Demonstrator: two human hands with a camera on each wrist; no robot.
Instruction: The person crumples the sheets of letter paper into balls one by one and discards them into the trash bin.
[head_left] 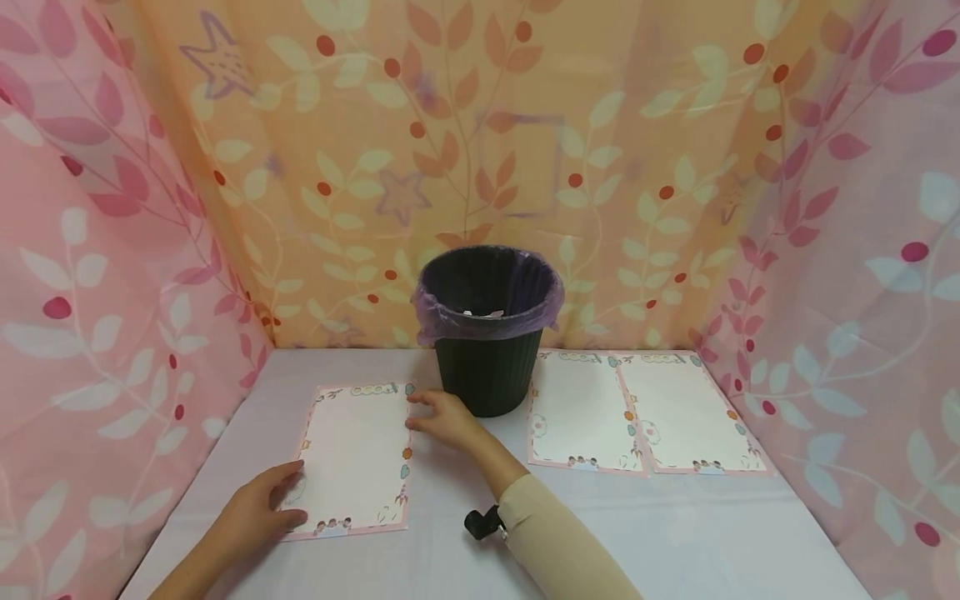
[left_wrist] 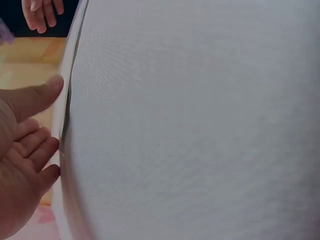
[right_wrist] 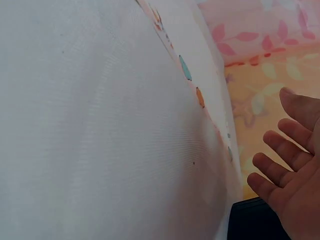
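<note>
A white sheet of paper (head_left: 356, 458) with a pink decorated border lies flat on the left side of the table. At its lower left edge is my left hand (head_left: 258, 507), thumb and fingers apart and fingertips over the margin. My right hand (head_left: 448, 421) reaches to the upper right edge of the same sheet, its fingertips at the border. In the left wrist view the left hand (left_wrist: 22, 150) has loosely bent fingers and no object in its grasp. Relaxed, spread fingers show on the right hand (right_wrist: 295, 155) in the right wrist view. Whether the fingertips press the paper cannot be told.
A black bin (head_left: 487, 375) with a purple bag liner (head_left: 495, 327) stands behind the right hand, pale scraps inside. Two similar sheets, one left (head_left: 581, 412) and one right (head_left: 693, 412), lie side by side to its right. Patterned curtains (head_left: 465, 125) enclose the white table (head_left: 600, 525).
</note>
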